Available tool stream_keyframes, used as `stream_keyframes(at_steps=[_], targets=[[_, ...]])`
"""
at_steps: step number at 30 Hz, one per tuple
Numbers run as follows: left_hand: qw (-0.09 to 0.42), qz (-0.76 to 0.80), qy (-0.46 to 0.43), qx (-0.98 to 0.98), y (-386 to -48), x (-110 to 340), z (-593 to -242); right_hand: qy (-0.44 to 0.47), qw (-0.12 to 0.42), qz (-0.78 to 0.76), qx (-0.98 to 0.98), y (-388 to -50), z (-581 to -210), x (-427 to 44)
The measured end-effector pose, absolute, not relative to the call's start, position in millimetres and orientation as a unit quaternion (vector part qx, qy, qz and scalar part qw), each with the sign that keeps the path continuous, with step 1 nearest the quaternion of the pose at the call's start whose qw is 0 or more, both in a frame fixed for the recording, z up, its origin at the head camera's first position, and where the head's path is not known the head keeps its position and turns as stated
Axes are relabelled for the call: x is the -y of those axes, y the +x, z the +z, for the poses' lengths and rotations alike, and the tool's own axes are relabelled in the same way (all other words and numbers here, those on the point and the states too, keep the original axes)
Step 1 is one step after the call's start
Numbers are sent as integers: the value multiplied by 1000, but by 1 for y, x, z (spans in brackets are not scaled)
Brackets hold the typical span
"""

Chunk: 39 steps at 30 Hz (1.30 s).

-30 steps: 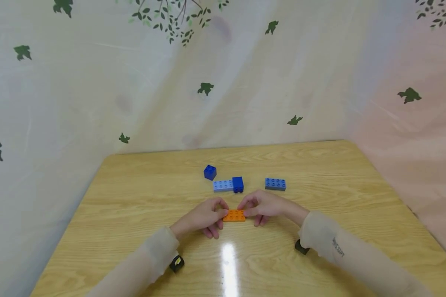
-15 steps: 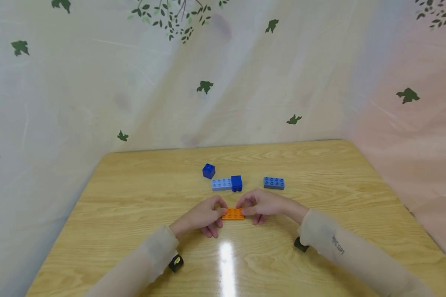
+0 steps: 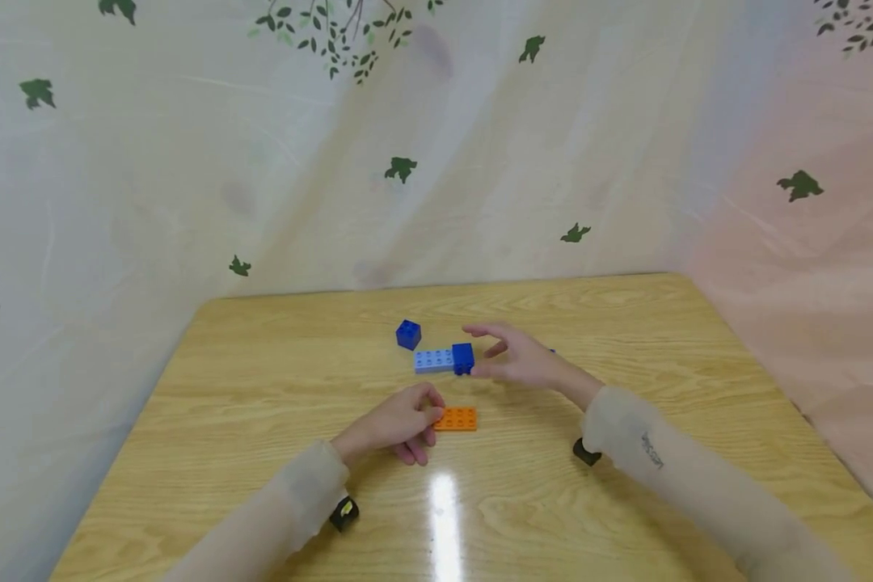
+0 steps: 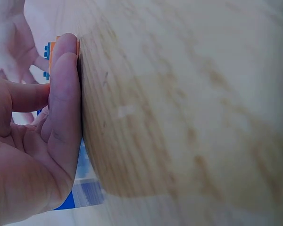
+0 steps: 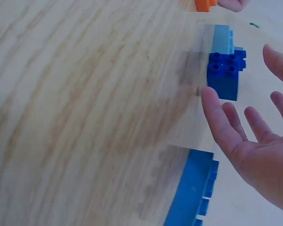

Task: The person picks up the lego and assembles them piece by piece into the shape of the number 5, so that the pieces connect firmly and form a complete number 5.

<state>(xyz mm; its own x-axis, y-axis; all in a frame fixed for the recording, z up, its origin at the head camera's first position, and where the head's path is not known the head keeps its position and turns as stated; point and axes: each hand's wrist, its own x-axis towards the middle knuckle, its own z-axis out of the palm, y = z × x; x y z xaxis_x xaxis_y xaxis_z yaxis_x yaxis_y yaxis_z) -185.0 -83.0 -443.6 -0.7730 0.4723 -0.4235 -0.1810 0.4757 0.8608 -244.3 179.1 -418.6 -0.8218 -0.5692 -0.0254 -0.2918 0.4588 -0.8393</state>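
Note:
My left hand [image 3: 400, 422] pinches the left end of an orange toy building brick [image 3: 460, 419] with thumb and fingers, low at the table. My right hand [image 3: 520, 360] is open, fingers spread, just right of a dark blue brick [image 3: 463, 359]. That small brick lies on its side, its studs facing me, against the right end of a light blue brick [image 3: 433, 361]. In the right wrist view the fingertips are close to the dark blue brick [image 5: 222, 77]; whether they touch it I cannot tell.
Behind the light blue brick sits another small dark blue brick [image 3: 408, 334]. A longer blue brick [image 5: 191, 188] lies beside my right hand in the right wrist view, mostly hidden behind that hand in the head view. A printed cloth hangs behind the wooden table [image 3: 262, 364].
My right hand has let go of the orange brick's right end and moved away from me toward the dark blue brick, its fingers spreading. My left hand stays at the orange brick.

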Motion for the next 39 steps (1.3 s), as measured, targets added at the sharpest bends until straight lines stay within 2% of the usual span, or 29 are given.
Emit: stream_keyframes(at_steps=[6,12,21,39], targets=[[329,505,98,-792,-186,82,-441,-241,221,-460,-825,-250,-424,-174],[332,501,100,-793,-185,83,-437,-221,256,-464,-819,-255,-424,-170],[336,500,97,-792,-185,86,-436,-207,240,-454,-833,-256,-429,-160],[338,503,102,-789,-184,87,-438,-206,262,-454,-827,-256,-431,-164]])
